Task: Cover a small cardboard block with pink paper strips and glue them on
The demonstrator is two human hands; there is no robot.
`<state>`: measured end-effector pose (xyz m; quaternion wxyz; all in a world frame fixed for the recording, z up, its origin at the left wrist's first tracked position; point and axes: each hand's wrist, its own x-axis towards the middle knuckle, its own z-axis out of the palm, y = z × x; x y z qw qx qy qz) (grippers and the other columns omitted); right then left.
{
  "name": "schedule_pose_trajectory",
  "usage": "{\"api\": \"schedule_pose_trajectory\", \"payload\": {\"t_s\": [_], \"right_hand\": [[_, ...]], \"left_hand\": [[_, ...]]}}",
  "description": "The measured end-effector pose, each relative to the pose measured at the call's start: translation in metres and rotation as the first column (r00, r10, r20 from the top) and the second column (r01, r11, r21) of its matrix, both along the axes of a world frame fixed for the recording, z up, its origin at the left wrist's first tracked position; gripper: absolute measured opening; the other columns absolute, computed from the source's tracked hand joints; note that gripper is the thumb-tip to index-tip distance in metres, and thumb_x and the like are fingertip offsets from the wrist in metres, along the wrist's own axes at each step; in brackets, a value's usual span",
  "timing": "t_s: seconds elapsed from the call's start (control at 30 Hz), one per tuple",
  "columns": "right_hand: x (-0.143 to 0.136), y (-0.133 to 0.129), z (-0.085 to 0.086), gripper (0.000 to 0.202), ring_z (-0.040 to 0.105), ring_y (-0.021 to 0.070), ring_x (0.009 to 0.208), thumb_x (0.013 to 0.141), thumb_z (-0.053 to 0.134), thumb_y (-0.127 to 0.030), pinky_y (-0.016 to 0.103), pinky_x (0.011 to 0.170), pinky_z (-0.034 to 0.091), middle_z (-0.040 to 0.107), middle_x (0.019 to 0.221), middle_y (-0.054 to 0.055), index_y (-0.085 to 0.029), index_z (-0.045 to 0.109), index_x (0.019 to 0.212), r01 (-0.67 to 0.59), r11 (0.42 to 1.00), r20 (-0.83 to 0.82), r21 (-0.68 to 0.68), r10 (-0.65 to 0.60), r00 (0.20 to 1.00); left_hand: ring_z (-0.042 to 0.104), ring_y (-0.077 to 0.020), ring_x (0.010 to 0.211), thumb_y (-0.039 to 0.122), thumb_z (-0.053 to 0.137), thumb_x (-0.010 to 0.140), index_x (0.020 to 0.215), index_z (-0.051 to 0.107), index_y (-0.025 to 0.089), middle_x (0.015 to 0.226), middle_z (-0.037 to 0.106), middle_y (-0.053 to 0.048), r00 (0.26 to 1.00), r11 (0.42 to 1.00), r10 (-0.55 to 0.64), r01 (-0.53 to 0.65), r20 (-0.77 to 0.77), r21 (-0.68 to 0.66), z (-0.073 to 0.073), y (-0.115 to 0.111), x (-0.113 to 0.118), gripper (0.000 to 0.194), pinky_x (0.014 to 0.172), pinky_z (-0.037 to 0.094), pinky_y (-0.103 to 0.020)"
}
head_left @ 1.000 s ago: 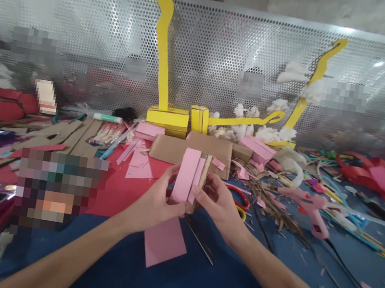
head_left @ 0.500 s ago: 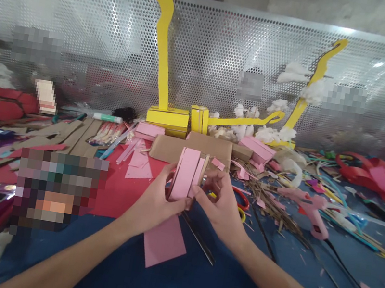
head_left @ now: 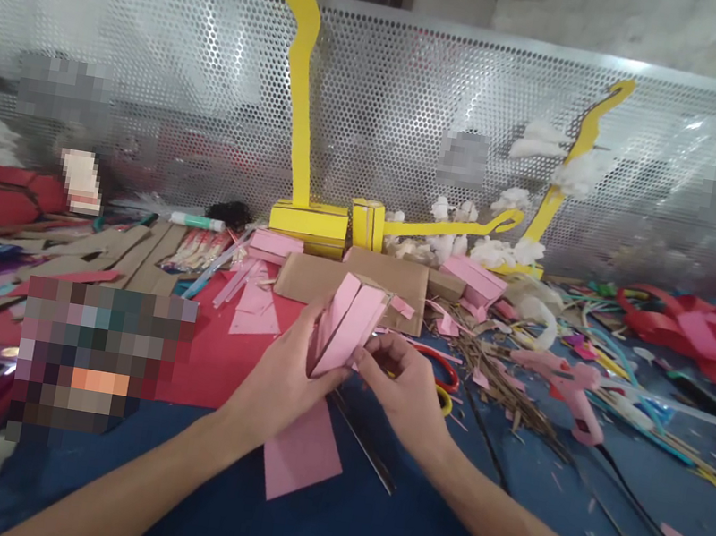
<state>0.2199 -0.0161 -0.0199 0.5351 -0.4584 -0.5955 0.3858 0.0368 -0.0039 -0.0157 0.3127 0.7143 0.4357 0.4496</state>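
Note:
A small cardboard box covered in pink paper (head_left: pixel 342 331) is held up over the table, tilted to the right, with dark seams between its paper strips. My left hand (head_left: pixel 277 373) wraps round its left side and bottom, thumb across the lower edge. At the box's lower right edge, the thumb and curled fingers of my right hand (head_left: pixel 404 386) pinch; some fingertips are hidden. Under my hands lies a pink paper sheet (head_left: pixel 302 463). Beside it a thin dark metal tool (head_left: pixel 367 444) slants across the blue table. Red and yellow handles (head_left: pixel 446 375) show behind my right hand.
Brown cardboard (head_left: pixel 308 278) lies behind the box, near yellow hooked paper shapes on block bases (head_left: pixel 308 222). A pink glue gun (head_left: pixel 566 387) with a black cord rests at right among scraps. Red paper (head_left: pixel 199 370) lies at left. A perforated metal panel (head_left: pixel 392 92) stands behind.
The pink box has turned and tipped to the right in my left hand, showing another side. My right hand has shifted down slightly, its fingers curled closer to the box's lower edge.

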Motion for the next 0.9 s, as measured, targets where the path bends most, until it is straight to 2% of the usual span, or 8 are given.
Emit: {"api": "schedule_pose_trajectory", "payload": {"t_s": [0.17,0.3,0.43,0.53,0.63,0.73,0.9], "right_hand": [[0.001,0.002,-0.006,0.033,0.059,0.0151,0.057,0.086,0.072,-0.051,0.030,0.057,0.052,0.064,0.065,0.000,-0.020,0.063,0.080,-0.037,0.995,-0.070,-0.088,0.030,0.997],[-0.002,0.001,-0.009,0.033,0.058,0.0145,0.057,0.088,0.069,-0.050,0.029,0.057,0.051,0.063,0.065,0.000,-0.020,0.062,0.078,-0.030,0.997,-0.037,-0.066,0.028,0.999],[0.003,0.004,0.000,0.032,0.053,0.0128,0.056,0.089,0.066,-0.049,0.027,0.055,0.046,0.058,0.064,-0.002,-0.020,0.060,0.078,0.014,0.999,0.028,-0.033,-0.014,1.000],[0.028,0.010,0.015,0.033,0.050,0.0125,0.054,0.092,0.062,-0.051,0.026,0.051,0.040,0.057,0.064,-0.002,-0.020,0.060,0.082,0.078,0.997,0.117,-0.008,-0.077,0.990],[0.067,0.014,0.026,0.035,0.054,0.0142,0.059,0.088,0.067,-0.052,0.027,0.055,0.042,0.064,0.069,0.001,-0.018,0.066,0.081,0.077,0.997,0.275,-0.001,-0.074,0.959],[0.097,0.015,0.024,0.037,0.053,0.0153,0.057,0.084,0.069,-0.053,0.028,0.054,0.039,0.063,0.062,0.001,-0.019,0.064,0.070,0.098,0.995,0.435,-0.002,-0.088,0.896],[0.117,-0.001,0.010,0.031,0.059,0.0203,0.057,0.082,0.069,-0.051,0.031,0.054,0.039,0.069,0.063,0.003,-0.021,0.071,0.075,0.188,0.982,0.610,0.030,-0.167,0.775]], "left_hand": [[0.045,-0.0425,0.143,0.035,0.077,0.083,0.155,0.033,0.039,0.160,0.044,-0.009,0.990,1.000,0.024,-0.026,-0.136,-0.010,0.000,-0.003,-0.003,0.084,0.113,0.038,-0.062],[0.046,-0.0431,0.142,0.034,0.076,0.084,0.155,0.034,0.040,0.161,0.043,-0.009,0.990,1.000,0.019,-0.020,-0.139,-0.009,0.000,-0.003,-0.003,0.082,0.113,0.037,-0.063],[0.043,-0.0372,0.145,0.035,0.074,0.086,0.156,0.031,0.035,0.161,0.042,-0.010,0.998,0.999,-0.001,0.004,-0.064,0.032,0.001,0.001,-0.003,0.081,0.119,0.034,-0.058],[0.050,-0.0354,0.139,0.041,0.071,0.089,0.155,0.031,0.028,0.156,0.046,-0.015,0.996,0.999,-0.031,0.034,0.082,-0.035,0.003,0.008,-0.007,0.078,0.114,0.042,-0.056],[0.061,-0.0347,0.128,0.045,0.070,0.089,0.155,0.030,0.028,0.150,0.050,-0.017,0.960,0.982,-0.030,0.080,0.277,-0.170,0.005,0.015,-0.012,0.078,0.094,0.060,-0.049],[0.070,-0.0323,0.113,0.046,0.072,0.088,0.155,0.029,0.029,0.145,0.055,-0.017,0.924,0.958,0.005,0.105,0.382,-0.268,0.009,0.019,-0.013,0.082,0.077,0.067,-0.042],[0.075,-0.0262,0.098,0.044,0.076,0.085,0.152,0.034,0.028,0.137,0.062,-0.015,0.908,0.947,0.052,0.087,0.415,-0.309,0.015,0.017,-0.011,0.081,0.073,0.067,-0.037]]}}
